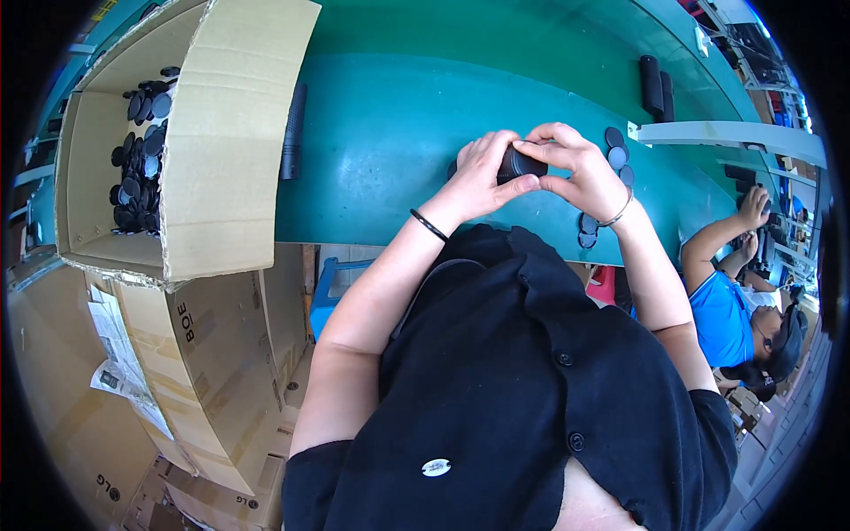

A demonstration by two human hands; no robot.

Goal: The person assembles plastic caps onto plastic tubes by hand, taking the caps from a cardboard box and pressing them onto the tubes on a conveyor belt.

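Observation:
Both of my hands are closed around a black cylinder [522,163] above the green table. My left hand [482,173] wraps its body, and a dark end of it shows past the left side of that hand. At the other end, the fingers and thumb of my right hand [580,168] grip the rim around the round black end face. Whether that end is a separate cap, I cannot tell. Several black discs [617,157] lie just right of my right hand, and more small discs [587,232] sit below its wrist near the table edge.
An open cardboard box [232,133] with many black discs [140,168] stands at the left. Beside it lies a long black tube [293,133]. Black cylinders [652,86] rest at the back right, near a white metal bar [735,134]. A co-worker in a blue shirt [719,319] is at the right.

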